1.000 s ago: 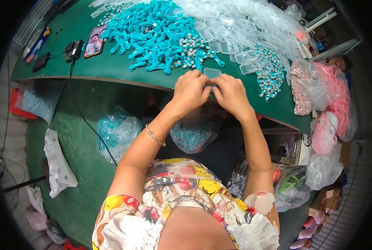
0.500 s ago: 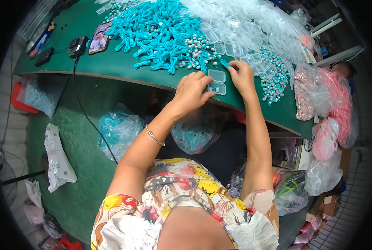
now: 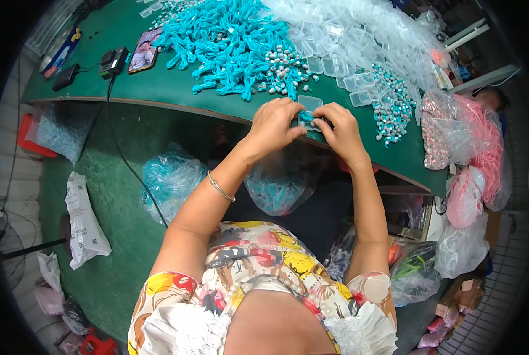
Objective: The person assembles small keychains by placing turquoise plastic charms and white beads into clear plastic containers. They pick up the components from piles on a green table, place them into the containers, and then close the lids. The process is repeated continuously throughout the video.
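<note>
A small clear plastic box (image 3: 312,102) lies open near the table's front edge, its lid folded back on the far side. Around its left side my left hand (image 3: 274,125) is closed, thumb and fingers holding it. My right hand (image 3: 342,135) pinches a small turquoise cord bundle (image 3: 306,116) down in the box's near half; the fingers partly hide it. Beyond my hands spreads a heap of turquoise cord bundles (image 3: 229,41), with grey-and-white beads (image 3: 283,68) at its right edge. Turquoise-and-silver beads (image 3: 391,109) are piled right of my right hand.
Many clear plastic boxes (image 3: 359,35) cover the far right of the green table (image 3: 169,89). A phone (image 3: 144,52) and a small black device (image 3: 114,62) with a cable stand at left. Bags of pink cord (image 3: 483,154) hang at the right edge; a turquoise-filled bag (image 3: 172,183) sits below.
My right hand has come left and nearer, bringing the turquoise cord bundle from beside the box into it. My left hand stays at the box.
</note>
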Action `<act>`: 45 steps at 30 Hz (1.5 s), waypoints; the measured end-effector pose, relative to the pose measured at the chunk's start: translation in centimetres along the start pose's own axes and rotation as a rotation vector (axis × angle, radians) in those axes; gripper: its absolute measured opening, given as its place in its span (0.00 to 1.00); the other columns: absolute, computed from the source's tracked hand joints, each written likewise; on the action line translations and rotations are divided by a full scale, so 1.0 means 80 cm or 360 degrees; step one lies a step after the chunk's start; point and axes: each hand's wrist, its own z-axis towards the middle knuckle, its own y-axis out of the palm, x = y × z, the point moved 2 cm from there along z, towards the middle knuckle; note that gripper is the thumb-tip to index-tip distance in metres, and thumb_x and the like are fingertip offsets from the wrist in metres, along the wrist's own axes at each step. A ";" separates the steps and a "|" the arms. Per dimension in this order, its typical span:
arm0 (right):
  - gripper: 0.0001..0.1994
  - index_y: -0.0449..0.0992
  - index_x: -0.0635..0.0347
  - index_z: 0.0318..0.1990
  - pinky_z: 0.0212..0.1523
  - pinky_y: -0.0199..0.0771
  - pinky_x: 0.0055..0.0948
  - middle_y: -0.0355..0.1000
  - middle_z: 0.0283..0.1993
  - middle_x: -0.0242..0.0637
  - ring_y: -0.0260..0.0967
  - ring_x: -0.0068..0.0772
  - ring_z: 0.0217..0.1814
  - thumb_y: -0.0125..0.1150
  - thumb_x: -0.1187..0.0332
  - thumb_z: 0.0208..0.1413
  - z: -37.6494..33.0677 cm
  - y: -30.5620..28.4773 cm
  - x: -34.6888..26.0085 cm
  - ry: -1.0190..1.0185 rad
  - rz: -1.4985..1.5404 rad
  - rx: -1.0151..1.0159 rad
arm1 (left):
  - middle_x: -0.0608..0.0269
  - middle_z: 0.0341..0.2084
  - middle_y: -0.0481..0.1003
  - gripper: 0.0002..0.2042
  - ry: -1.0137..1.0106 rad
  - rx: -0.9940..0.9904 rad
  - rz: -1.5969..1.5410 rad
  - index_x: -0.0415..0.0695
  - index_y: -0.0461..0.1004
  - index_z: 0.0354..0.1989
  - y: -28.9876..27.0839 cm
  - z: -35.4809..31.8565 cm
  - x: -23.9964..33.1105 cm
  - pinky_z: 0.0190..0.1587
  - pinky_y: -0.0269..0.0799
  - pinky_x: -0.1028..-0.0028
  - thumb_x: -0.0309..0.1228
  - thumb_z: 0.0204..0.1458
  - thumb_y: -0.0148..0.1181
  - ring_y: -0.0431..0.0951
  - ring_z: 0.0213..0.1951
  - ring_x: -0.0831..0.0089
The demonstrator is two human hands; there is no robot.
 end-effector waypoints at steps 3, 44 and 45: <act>0.05 0.78 0.56 0.34 0.37 0.67 0.38 0.74 0.35 0.33 0.72 0.40 0.39 0.65 0.74 0.48 0.006 -0.001 -0.003 -0.0140 -0.0228 0.0040 | 0.59 0.29 0.74 0.19 0.0006 0.0014 0.0002 0.42 0.77 0.41 0.000 0.000 -0.001 0.41 0.70 0.61 0.32 0.39 0.73 0.75 0.38 0.57; 0.18 0.75 0.63 0.47 0.45 0.74 0.42 0.72 0.44 0.47 0.72 0.51 0.45 0.68 0.74 0.46 -0.041 0.017 -0.010 -0.0126 -0.0062 0.0298 | 0.57 0.34 0.73 0.16 0.0318 0.0012 0.0203 0.42 0.72 0.49 0.002 -0.005 0.006 0.41 0.69 0.59 0.31 0.52 0.62 0.74 0.39 0.55; 0.17 0.75 0.63 0.46 0.44 0.74 0.41 0.72 0.43 0.46 0.72 0.50 0.44 0.68 0.75 0.46 -0.039 0.017 -0.009 -0.0091 -0.0021 0.0288 | 0.57 0.33 0.73 0.14 0.0329 0.0035 0.0181 0.42 0.73 0.46 0.003 -0.004 0.007 0.41 0.70 0.59 0.31 0.51 0.63 0.74 0.38 0.55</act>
